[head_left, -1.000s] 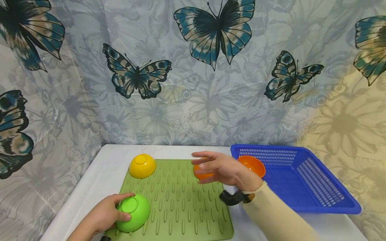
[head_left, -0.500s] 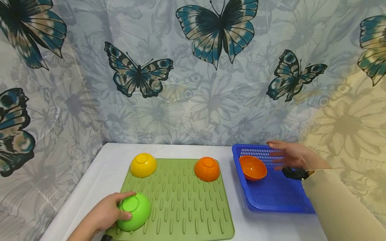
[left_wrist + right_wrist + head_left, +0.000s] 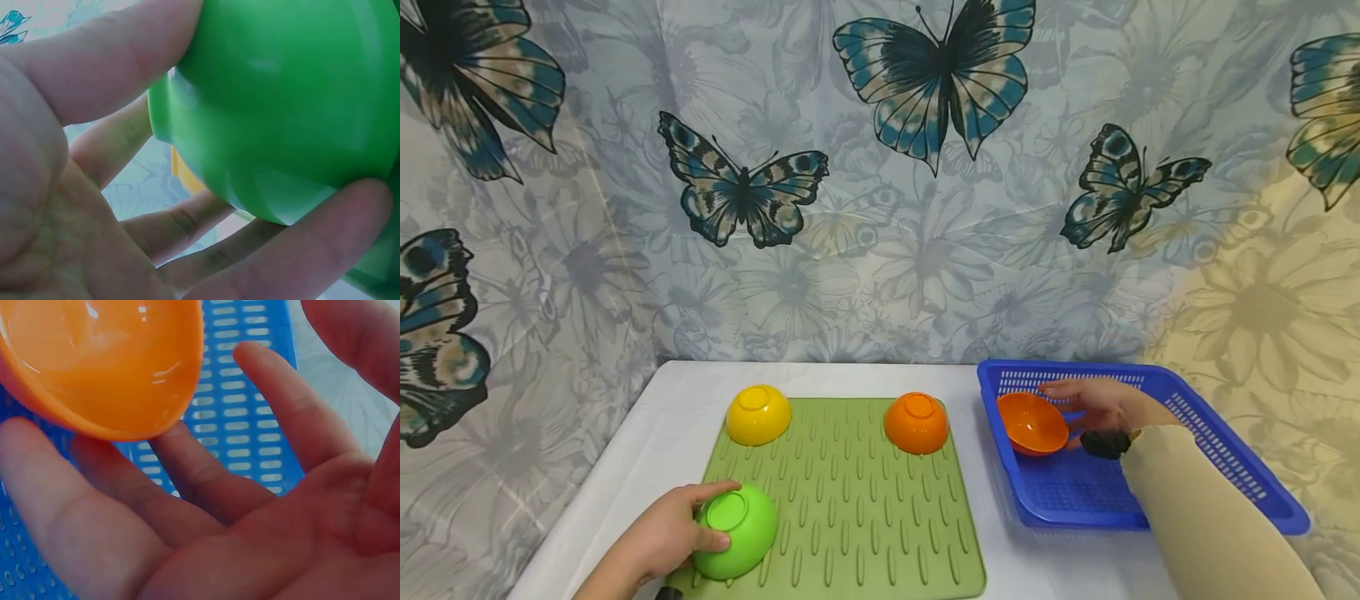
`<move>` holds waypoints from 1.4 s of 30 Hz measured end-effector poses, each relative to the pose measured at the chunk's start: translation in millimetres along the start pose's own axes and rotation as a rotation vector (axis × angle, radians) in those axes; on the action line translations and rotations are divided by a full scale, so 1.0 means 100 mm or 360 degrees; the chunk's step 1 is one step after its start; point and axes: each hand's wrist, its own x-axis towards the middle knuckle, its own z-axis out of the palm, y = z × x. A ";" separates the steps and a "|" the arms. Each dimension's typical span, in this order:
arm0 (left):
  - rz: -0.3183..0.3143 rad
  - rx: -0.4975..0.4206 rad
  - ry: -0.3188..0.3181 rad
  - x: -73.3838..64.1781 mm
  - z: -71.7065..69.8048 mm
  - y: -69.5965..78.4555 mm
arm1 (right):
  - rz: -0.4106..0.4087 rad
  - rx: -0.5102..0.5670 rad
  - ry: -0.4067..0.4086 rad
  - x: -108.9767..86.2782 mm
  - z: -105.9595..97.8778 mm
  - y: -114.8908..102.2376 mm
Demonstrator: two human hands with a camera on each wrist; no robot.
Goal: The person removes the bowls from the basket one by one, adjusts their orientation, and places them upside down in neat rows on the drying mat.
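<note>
In the head view, my left hand (image 3: 662,532) grips an upside-down green bowl (image 3: 741,533) at the near left of the green ridged mat (image 3: 850,517). Its thumb and fingers lie round the bowl's side in the left wrist view. My right hand (image 3: 1112,406) is inside the blue basket (image 3: 1150,517), at the right side of an orange bowl (image 3: 1032,423) that sits mouth up. In the right wrist view, several fingertips are right at that bowl's (image 3: 119,375) rim, while the thumb (image 3: 356,337) stands apart from it.
A yellow bowl (image 3: 758,414) rests upside down at the mat's far left corner. Another orange bowl (image 3: 917,423) is upside down at its far right corner. The white table (image 3: 602,492) ends at a butterfly-print cloth (image 3: 880,275) behind.
My right hand has moved from over the mat's far right, across to the basket's right part, then back left and down to the orange bowl. My left hand stays on the green bowl.
</note>
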 end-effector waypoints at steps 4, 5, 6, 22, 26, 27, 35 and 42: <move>0.0003 -0.0011 -0.0009 0.00 0.00 0.00 | 0.0066 -0.0059 0.0033 0.03 0.01 0.02; 0.0002 -0.0021 -0.0013 -0.01 -0.01 0.00 | 0.0077 -0.0076 0.0029 0.04 0.02 0.02; 0.0007 -0.0032 -0.0022 -0.01 -0.01 0.00 | 0.0082 -0.0093 0.0024 0.05 0.03 0.03; 0.0020 -0.0028 -0.0033 0.02 0.00 -0.03 | 0.0029 -0.0132 0.0126 0.05 -0.09 0.16; 0.0010 -0.0031 -0.0021 0.01 0.00 -0.02 | 0.0014 -0.0101 0.0115 0.00 -0.15 0.14; 0.0008 -0.0032 -0.0020 0.01 0.00 -0.02 | 0.0008 -0.0093 0.0112 -0.01 -0.17 0.14; -0.0011 -0.0033 -0.0014 0.01 0.01 -0.02 | -0.0074 0.0102 0.0092 -0.21 -0.28 0.15; 0.0002 -0.0043 -0.0022 0.01 0.00 -0.03 | -0.0250 0.0394 -0.0048 -0.51 -0.30 0.16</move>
